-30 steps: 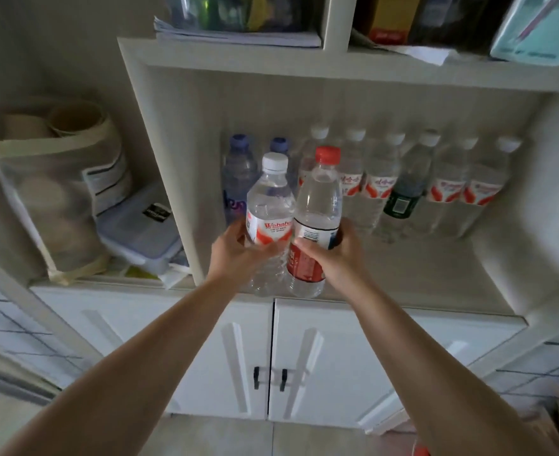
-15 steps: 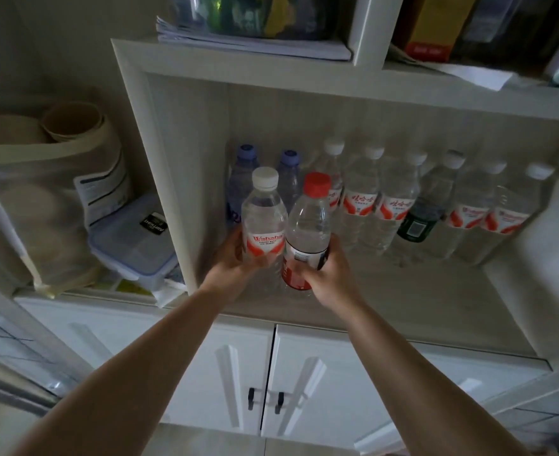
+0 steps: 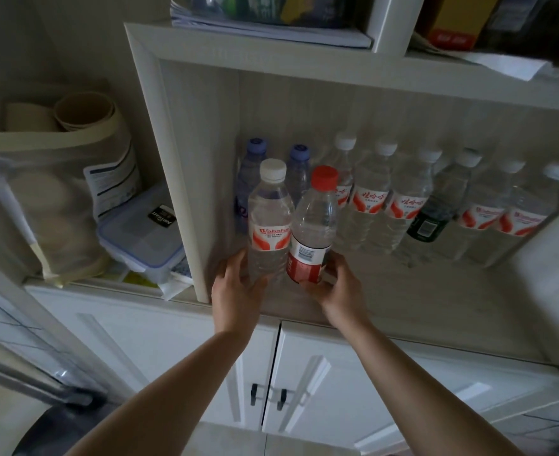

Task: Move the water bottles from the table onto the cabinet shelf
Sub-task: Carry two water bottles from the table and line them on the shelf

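My left hand (image 3: 237, 286) grips the lower body of a white-capped water bottle (image 3: 268, 215) with a red and white label. My right hand (image 3: 337, 287) grips a red-capped bottle (image 3: 314, 222) with a red label near its base. Both bottles stand side by side at the front left of the cabinet shelf (image 3: 403, 301), the red-capped one tilted slightly right. Behind them a row of several water bottles (image 3: 406, 205) lines the shelf's back wall, two with blue caps (image 3: 299, 153) at the left.
The shelf's left wall (image 3: 179, 179) is close beside my left hand. Left of it sit a clear lidded box (image 3: 140, 235) and a mesh bag (image 3: 34, 199). An upper shelf (image 3: 304, 57) with papers hangs overhead. White cabinet doors (image 3: 304, 373) are below.
Both hands have carried the two bottles forward and down into the shelf, and now hold them lower on their bodies. The view has shifted closer.
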